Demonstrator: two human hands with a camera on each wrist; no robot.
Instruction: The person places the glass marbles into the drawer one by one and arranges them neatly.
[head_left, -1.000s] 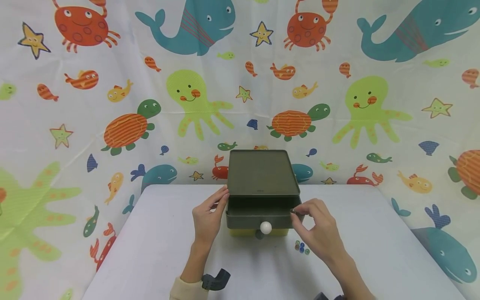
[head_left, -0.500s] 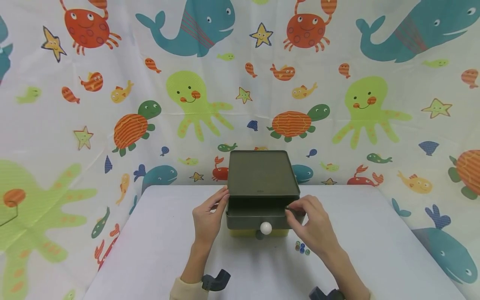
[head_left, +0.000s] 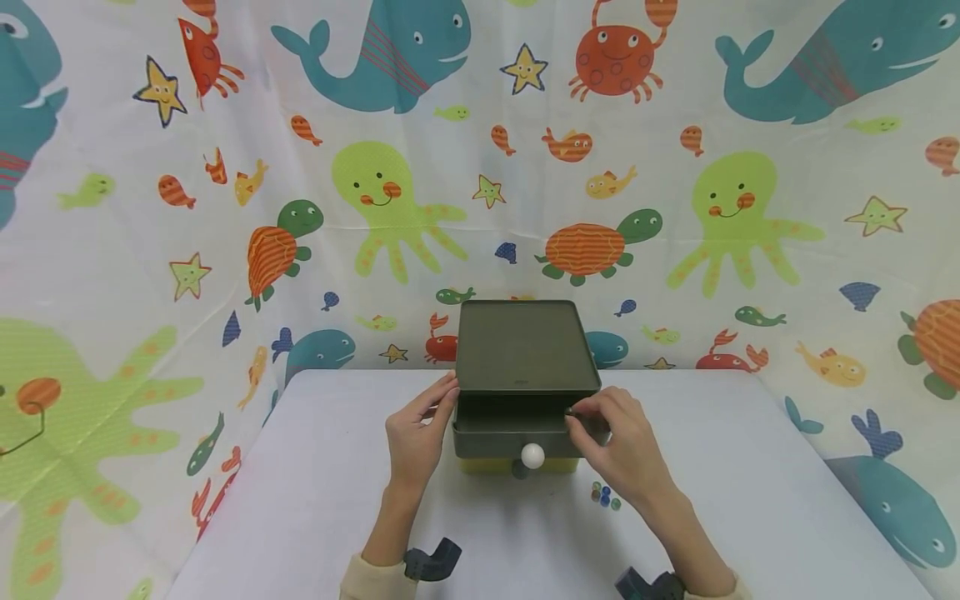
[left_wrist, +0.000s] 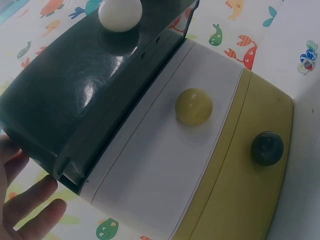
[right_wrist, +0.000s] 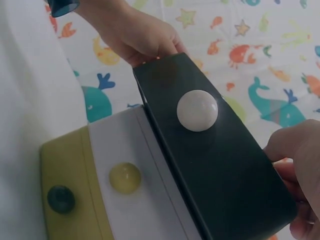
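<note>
Left hand [head_left: 415, 437]: straight fingers rest on the drawer box's [head_left: 525, 350] left side
Right hand [head_left: 618, 446]: fingertips pinch something small over the open top drawer [head_left: 517, 435]; marbles [head_left: 603, 495] nearby

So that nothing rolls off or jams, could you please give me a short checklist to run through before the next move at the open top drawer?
1. Top drawer pulled open: ok.
2. Left hand steadying the drawer unit at its left side: ok.
3. Right hand over the drawer's right front corner: ok.
4. Marble pinched in its fingertips: cannot tell.
5. Loose marbles resting on the table: ok.
6. Lower drawers closed: ok.
</note>
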